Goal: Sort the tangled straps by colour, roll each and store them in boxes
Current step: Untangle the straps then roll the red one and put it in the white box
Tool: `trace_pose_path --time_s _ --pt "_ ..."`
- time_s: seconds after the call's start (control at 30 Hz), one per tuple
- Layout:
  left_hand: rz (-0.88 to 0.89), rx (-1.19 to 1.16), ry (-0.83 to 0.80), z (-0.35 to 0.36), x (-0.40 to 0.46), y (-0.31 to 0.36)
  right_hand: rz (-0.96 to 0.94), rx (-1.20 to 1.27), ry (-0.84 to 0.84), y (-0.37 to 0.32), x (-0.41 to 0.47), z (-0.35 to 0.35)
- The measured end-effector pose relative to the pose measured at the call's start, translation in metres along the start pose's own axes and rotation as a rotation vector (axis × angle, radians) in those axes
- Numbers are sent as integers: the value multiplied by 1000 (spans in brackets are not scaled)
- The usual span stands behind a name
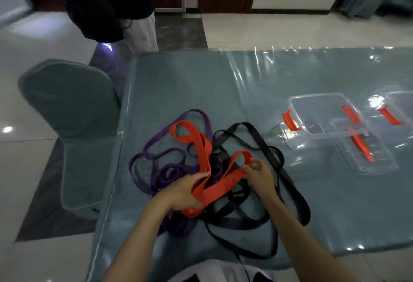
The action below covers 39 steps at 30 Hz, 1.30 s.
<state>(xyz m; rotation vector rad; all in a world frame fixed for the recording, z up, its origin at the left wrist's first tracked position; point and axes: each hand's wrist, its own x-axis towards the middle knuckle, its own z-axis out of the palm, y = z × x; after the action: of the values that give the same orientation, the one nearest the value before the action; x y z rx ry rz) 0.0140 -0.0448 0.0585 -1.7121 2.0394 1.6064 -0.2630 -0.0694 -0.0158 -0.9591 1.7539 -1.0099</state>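
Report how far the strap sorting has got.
Done: nothing; the clear plastic box with orange latches holds no straps. In hand: left hand and right hand grip the wide orange strap. Left: untangling the purple strap and black strap, rolling, boxing.

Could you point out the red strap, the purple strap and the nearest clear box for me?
red strap (202, 147): head view, on the flat band running up from the hands.
purple strap (156, 138): head view, on its outer loop left of the red.
clear box (297, 99): head view, on its far left rim.
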Motion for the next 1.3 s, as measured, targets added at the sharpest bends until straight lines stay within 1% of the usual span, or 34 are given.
trace_pose_path --time_s 0.03,0.1,0.17,0.27,0.3,0.33,0.4,0.5,0.57,0.63,0.67,0.7,0.77,0.83,0.93,1.07,1.2,1.3 --pt "8 11 -7 -1 -4 -3 -60 -6 5 -3 -4 -1" --pt "3 -66 17 -4 -9 -14 -165 0 -10 -8 -8 0" --pt "-41 -110 65 -10 -10 -24 -244 -29 -98 -11 -8 2" --pt "-158 60 135 -19 -4 -30 -307 -125 -294 -19 -9 10" --pt "-191 65 146 -22 -4 -27 -311 -139 -313 -20 -9 13" --pt "-196 23 172 -24 -1 -26 -315 -143 -300 -18 -7 16" --pt "-167 -68 229 -27 8 -20 -320 -144 -242 -15 -3 21" --pt "-124 -179 334 -26 30 -6 -277 -72 -163 -9 1 30" --pt "-122 -183 369 -21 49 5 -206 -26 -71 -10 2 36" --pt "-178 -51 285 -16 67 17 -100 -20 52 -7 10 44" --pt "-225 44 243 -12 76 21 -47 -45 66 -5 15 46" --pt "-266 120 224 -8 83 24 -4 -72 40 0 22 48" --pt "-297 204 250 -2 91 30 62 -109 -20 12 35 50" --pt "-300 269 262 1 98 29 59 -110 -64 12 37 51" --pt "-287 314 221 1 104 28 36 -54 -33 5 37 52" --pt "-264 234 151 10 105 29 75 -107 4 6 47 59" --pt "-254 232 255 22 106 25 106 -65 -35 8 51 58" --pt "-226 188 279 19 101 18 91 -39 -48 8 52 51"
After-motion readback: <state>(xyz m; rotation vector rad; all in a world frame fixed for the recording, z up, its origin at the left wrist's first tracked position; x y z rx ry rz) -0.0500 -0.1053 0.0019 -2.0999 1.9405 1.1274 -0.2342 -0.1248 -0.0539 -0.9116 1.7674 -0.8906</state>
